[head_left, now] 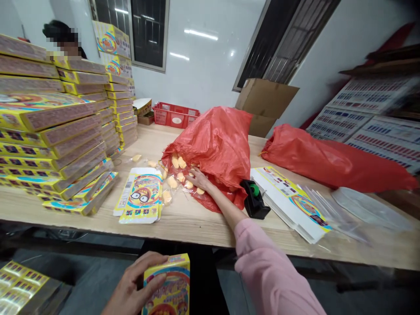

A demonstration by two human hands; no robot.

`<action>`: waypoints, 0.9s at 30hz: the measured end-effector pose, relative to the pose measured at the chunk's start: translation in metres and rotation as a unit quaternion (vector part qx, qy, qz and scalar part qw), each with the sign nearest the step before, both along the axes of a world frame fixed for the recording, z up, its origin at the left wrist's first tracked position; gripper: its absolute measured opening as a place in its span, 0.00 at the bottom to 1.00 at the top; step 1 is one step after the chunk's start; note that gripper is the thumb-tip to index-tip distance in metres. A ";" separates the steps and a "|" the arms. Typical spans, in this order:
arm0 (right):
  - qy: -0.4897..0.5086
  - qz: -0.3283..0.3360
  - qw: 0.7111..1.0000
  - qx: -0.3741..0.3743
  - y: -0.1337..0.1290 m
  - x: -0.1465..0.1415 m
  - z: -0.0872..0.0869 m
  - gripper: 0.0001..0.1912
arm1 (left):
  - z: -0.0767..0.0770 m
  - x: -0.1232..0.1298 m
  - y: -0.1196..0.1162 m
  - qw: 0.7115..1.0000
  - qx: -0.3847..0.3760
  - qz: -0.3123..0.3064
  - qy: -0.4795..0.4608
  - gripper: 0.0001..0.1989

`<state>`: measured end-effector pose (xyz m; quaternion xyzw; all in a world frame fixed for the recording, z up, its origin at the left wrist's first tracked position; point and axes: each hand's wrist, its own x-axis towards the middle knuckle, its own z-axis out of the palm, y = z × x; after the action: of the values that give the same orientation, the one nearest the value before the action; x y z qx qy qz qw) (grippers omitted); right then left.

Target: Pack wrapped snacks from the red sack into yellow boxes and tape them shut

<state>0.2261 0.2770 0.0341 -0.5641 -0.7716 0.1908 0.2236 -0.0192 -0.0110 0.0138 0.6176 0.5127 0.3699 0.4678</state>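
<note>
My left hand [142, 282] is closed around a small yellow printed box [173, 284], held low in front of the table edge. The right arm, in a pink sleeve, stretches over the table. My right hand [198, 180] lies at the mouth of a big red woven sack [218, 135], its fingers spread among small clear packets [171, 181] with pale orange pieces inside. Whether those fingers grip a packet cannot be made out. Flattened yellow cartons [142, 197] lie left of the packets. Close to the right forearm stands a black tape dispenser [255, 199] with a green core.
Tall stacks of yellow boxes [65, 131] fill the table's left side, a person behind them. At the back are a red basket [175, 116] and a brown carton [265, 100]. Flat printed cartons [288, 203] and another red sack [328, 155] lie to the right.
</note>
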 end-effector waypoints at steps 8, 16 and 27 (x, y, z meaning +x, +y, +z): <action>0.039 0.057 0.998 -0.012 -0.082 0.056 -0.008 0.25 | -0.003 -0.013 0.004 0.998 -0.028 0.052 -0.016 0.16; 0.066 -0.062 0.993 0.080 -0.165 0.081 -0.004 0.36 | 0.000 0.004 0.008 0.996 -0.072 0.021 -0.054 0.18; 0.133 -0.053 0.975 0.172 -0.238 0.066 -0.020 0.21 | 0.012 0.017 0.009 0.994 -0.078 0.018 -0.075 0.24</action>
<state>0.2921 0.0390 0.0144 -0.5272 -0.7251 0.1165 0.4274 -0.0018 -0.0020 0.0259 0.5403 0.5145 0.3824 0.5452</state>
